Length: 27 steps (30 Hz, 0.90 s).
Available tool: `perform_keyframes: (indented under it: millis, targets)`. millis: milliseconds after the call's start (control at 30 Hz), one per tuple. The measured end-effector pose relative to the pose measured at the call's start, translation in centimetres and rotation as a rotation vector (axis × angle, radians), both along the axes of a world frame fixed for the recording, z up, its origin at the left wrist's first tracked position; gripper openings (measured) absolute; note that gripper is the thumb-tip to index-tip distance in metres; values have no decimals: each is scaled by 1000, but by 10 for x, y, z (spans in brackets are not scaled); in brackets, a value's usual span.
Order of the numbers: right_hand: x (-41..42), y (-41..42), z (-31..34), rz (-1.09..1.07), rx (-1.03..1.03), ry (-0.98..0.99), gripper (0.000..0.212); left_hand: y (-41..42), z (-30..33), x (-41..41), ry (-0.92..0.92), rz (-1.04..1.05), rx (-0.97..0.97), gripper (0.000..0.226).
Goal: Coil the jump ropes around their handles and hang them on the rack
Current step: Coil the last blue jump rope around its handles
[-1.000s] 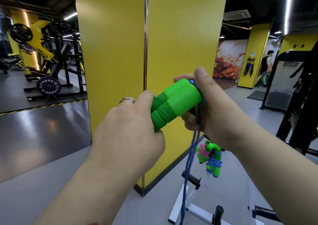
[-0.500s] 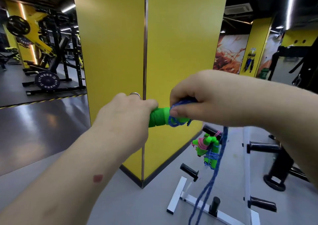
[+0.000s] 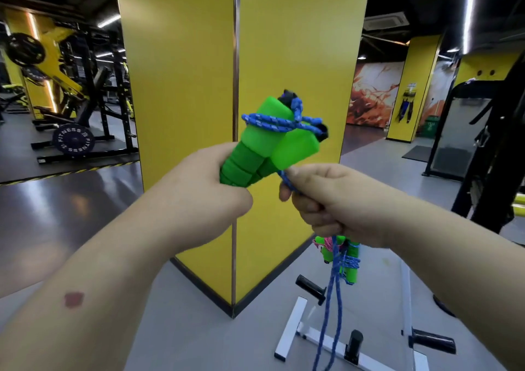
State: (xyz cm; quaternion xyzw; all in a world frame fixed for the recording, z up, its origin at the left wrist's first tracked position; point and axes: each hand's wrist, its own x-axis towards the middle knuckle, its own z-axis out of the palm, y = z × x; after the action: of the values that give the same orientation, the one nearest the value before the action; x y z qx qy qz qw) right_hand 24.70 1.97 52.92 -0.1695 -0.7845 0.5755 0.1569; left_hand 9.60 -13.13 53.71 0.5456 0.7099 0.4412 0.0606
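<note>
Progress on the task is judged to be partial. A white metal rack with black pegs (image 3: pixel 292 328) is seen low on the right, standing on the grey gym floor (image 3: pixel 176 331), and a finished bundle of green foam handles wrapped in blue and pink cord (image 3: pixel 351 262) hangs from it, partly hidden behind the right wrist. At least one rope is therefore taken as already stored.

The pair of bright green foam jump-rope handles (image 3: pixel 255 149) now being worked on is held up in front of a large yellow square pillar (image 3: pixel 284 44), tilted up and to the right. The left hand (image 3: pixel 199 197) is curled round the lower ends of the handles. Only a turn or two of the blue speckled braided rope (image 3: pixel 272 122) is laid across the upper ends, near the black end caps. The right hand (image 3: pixel 335 203) is closed round the rope just beside the handles, the strand pinched between thumb and forefinger, and a long doubled length is left dangling below it toward the floor. Most of the coiling is therefore judged as still to be done, followed by hanging on a free peg.

The floor is smooth and grey, darker and glossy to the left behind striped tape. A black and yellow weight machine (image 3: pixel 65 86) with a weight plate marked FITNESS (image 3: pixel 73 142) is seen in the left background, and further yellow pillars and a dark frame on the right.
</note>
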Motion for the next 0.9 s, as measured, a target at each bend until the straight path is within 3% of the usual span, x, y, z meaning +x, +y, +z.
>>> perform_keyframes:
  millis: [133, 233, 433, 567, 700, 800, 900]
  targets:
    - [10, -34, 11, -122, 1071, -356, 32, 12, -9, 6, 259, 264, -144, 16]
    - [20, -55, 36, -88, 1280, -426, 30, 16, -16, 14, 527, 347, -258, 17]
    - [29, -37, 71, -2, 1033, -249, 19, 10, -14, 12, 791, 295, -324, 41]
    - [20, -14, 69, 137, 671, -47, 23, 0, -8, 16, 836, 124, -334, 37]
    - [6, 10, 42, 189, 135, 30, 12, -18, 1, 21, 394, -47, -211, 34]
    - [-3, 14, 14, 147, 122, -12, 18, -20, 4, 21, 80, -72, -123, 38]
    - [-6, 3, -2, 67, 103, -58, 31, -9, 0, 10, -51, 21, -35, 33]
